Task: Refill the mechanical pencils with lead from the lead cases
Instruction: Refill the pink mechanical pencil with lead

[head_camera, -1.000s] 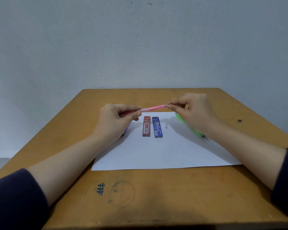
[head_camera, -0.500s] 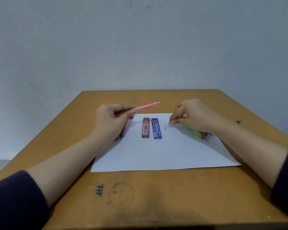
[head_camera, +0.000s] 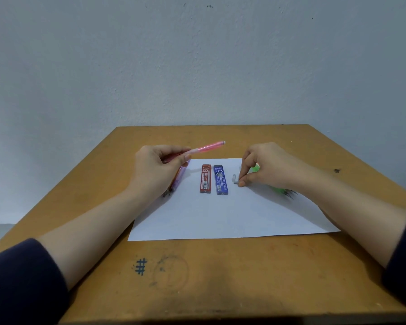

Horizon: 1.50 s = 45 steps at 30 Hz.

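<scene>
My left hand (head_camera: 157, 170) grips a pink mechanical pencil (head_camera: 208, 147) by its lower half, with the top end pointing up and to the right. A red lead case (head_camera: 206, 178) and a blue lead case (head_camera: 221, 180) lie side by side on the white paper (head_camera: 232, 214). My right hand (head_camera: 265, 167) rests on the paper right of the cases. Its thumb and forefinger pinch a small pale cap (head_camera: 236, 182) down at the sheet, next to another small grey piece (head_camera: 234, 177).
A green pencil (head_camera: 277, 190) lies under my right hand, with dark pencil tips (head_camera: 291, 194) beside it. Purple and orange pencils (head_camera: 181, 177) lie under my left hand. The wooden table (head_camera: 220, 277) stands against a grey wall.
My right hand pulled away from the top of the pink pencil and came down to the paper beside the blue case. My left hand tilted the pencil's free end upward.
</scene>
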### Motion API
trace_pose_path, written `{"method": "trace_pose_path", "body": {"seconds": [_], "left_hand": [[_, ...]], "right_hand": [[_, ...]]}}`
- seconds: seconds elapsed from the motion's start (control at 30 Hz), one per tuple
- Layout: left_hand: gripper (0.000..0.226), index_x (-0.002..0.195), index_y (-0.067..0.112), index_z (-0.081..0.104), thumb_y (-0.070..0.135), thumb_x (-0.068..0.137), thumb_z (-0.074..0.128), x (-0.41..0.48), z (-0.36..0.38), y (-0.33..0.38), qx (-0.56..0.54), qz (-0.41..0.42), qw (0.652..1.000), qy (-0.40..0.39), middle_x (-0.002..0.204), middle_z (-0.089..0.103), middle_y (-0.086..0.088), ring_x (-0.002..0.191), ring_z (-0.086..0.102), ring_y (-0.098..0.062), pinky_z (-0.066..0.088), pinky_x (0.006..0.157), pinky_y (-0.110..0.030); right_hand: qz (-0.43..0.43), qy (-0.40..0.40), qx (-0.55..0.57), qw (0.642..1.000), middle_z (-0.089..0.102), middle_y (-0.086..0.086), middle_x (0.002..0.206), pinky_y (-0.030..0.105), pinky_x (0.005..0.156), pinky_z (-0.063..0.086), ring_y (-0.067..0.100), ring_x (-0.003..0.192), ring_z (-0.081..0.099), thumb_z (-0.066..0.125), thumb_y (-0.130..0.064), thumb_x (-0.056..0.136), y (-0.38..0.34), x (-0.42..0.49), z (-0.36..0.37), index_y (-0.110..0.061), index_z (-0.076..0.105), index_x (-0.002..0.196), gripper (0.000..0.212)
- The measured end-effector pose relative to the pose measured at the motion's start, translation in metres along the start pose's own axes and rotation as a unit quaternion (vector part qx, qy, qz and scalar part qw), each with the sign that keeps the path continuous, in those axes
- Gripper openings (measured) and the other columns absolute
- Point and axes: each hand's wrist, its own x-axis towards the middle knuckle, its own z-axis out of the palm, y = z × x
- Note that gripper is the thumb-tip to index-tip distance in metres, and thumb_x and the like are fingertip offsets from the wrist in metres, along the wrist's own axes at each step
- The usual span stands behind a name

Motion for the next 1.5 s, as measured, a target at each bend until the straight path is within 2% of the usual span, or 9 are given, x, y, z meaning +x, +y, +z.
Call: {"method": "trace_pose_path", "body": {"seconds": [0.17, 0.33, 0.47, 0.6, 0.87, 0.93, 1.23, 1.33, 1.5], "left_hand": [[0.018, 0.102, 0.017, 0.075, 0.015, 0.085, 0.071, -0.003, 0.0, 0.004, -0.012, 0.005, 1.0, -0.007, 0.085, 0.073, 0.008, 0.075, 0.066, -0.004, 0.05, 0.061, -0.009], [0.019, 0.102, 0.017, 0.074, 0.016, 0.083, 0.072, -0.006, 0.001, 0.006, -0.022, 0.021, 0.999, -0.014, 0.084, 0.072, 0.008, 0.076, 0.067, 0.001, 0.051, 0.063, -0.011], [0.017, 0.099, 0.019, 0.075, 0.016, 0.082, 0.073, -0.006, 0.003, 0.006, -0.027, 0.034, 0.999, -0.012, 0.081, 0.074, 0.006, 0.076, 0.069, -0.004, 0.053, 0.071, -0.016], [0.015, 0.095, 0.025, 0.074, 0.015, 0.084, 0.071, -0.01, 0.006, 0.008, -0.037, 0.027, 0.999, -0.024, 0.076, 0.074, 0.006, 0.069, 0.067, -0.002, 0.047, 0.058, -0.013], [0.034, 0.117, 0.024, 0.066, 0.002, 0.093, 0.055, -0.019, 0.015, 0.011, -0.028, 0.059, 0.991, -0.116, 0.096, 0.072, 0.013, 0.097, 0.066, -0.001, 0.044, 0.097, -0.02], [0.04, 0.128, 0.019, 0.06, -0.002, 0.095, 0.049, -0.026, 0.018, 0.015, -0.018, 0.054, 0.987, -0.149, 0.102, 0.07, 0.013, 0.103, 0.062, 0.004, 0.039, 0.091, -0.007], [0.047, 0.13, 0.021, 0.056, -0.008, 0.094, 0.046, -0.038, 0.023, 0.024, -0.039, 0.12, 0.975, -0.185, 0.126, 0.062, 0.008, 0.115, 0.057, 0.003, 0.044, 0.097, -0.014], [0.05, 0.117, 0.036, 0.058, -0.007, 0.093, 0.05, -0.034, 0.022, 0.024, -0.063, 0.114, 0.983, -0.133, 0.118, 0.064, 0.016, 0.111, 0.06, 0.002, 0.045, 0.097, -0.017], [0.038, 0.126, 0.017, 0.056, -0.003, 0.094, 0.051, -0.035, 0.025, 0.021, -0.082, 0.08, 0.983, -0.146, 0.105, 0.068, 0.009, 0.097, 0.065, 0.005, 0.048, 0.082, -0.009]], "right_hand": [[0.01, 0.013, 0.01, 1.0, 0.061, -0.008, 0.093, 0.03, 0.07, 0.045, 0.011, 0.086, 0.054, 0.083, -0.036, 0.067, 0.001, -0.001, -0.004, -0.032, 0.072, 0.08, 0.017], [0.029, 0.131, 0.187, 0.973, 0.067, -0.004, 0.08, 0.009, 0.062, 0.041, 0.007, 0.068, 0.057, 0.082, -0.014, 0.071, -0.004, 0.001, -0.004, -0.028, 0.061, 0.118, 0.053], [0.031, 0.177, 0.349, 0.92, 0.067, 0.002, 0.071, 0.02, 0.065, 0.049, 0.012, 0.064, 0.064, 0.075, -0.005, 0.077, -0.011, -0.002, 0.003, -0.023, 0.064, 0.101, 0.032], [0.028, 0.172, 0.418, 0.892, 0.071, 0.009, 0.075, 0.022, 0.061, 0.052, 0.015, 0.066, 0.068, 0.068, 0.0, 0.083, -0.021, -0.006, 0.006, -0.016, 0.067, 0.093, 0.019], [0.036, 0.205, 0.573, 0.793, 0.069, 0.01, 0.069, 0.024, 0.066, 0.055, 0.019, 0.068, 0.069, 0.067, 0.004, 0.082, -0.031, -0.007, 0.014, -0.012, 0.063, 0.1, 0.024], [0.046, 0.208, 0.593, 0.777, 0.067, 0.008, 0.067, 0.026, 0.068, 0.056, 0.019, 0.067, 0.068, 0.067, 0.003, 0.082, -0.032, -0.006, 0.015, -0.011, 0.062, 0.102, 0.026], [0.053, 0.199, 0.69, 0.694, 0.062, 0.009, 0.076, 0.023, 0.063, 0.054, 0.015, 0.063, 0.067, 0.059, 0.008, 0.086, -0.037, -0.003, 0.014, -0.009, 0.048, 0.116, 0.036], [0.033, 0.178, 0.68, 0.71, 0.063, 0.008, 0.078, 0.027, 0.071, 0.054, 0.015, 0.069, 0.066, 0.059, 0.007, 0.087, -0.039, -0.002, 0.017, -0.009, 0.05, 0.116, 0.035], [0.048, 0.218, 0.584, 0.781, 0.069, 0.005, 0.074, 0.027, 0.065, 0.051, 0.016, 0.071, 0.066, 0.062, 0.001, 0.088, -0.039, -0.003, 0.021, -0.019, 0.048, 0.117, 0.038]]}}
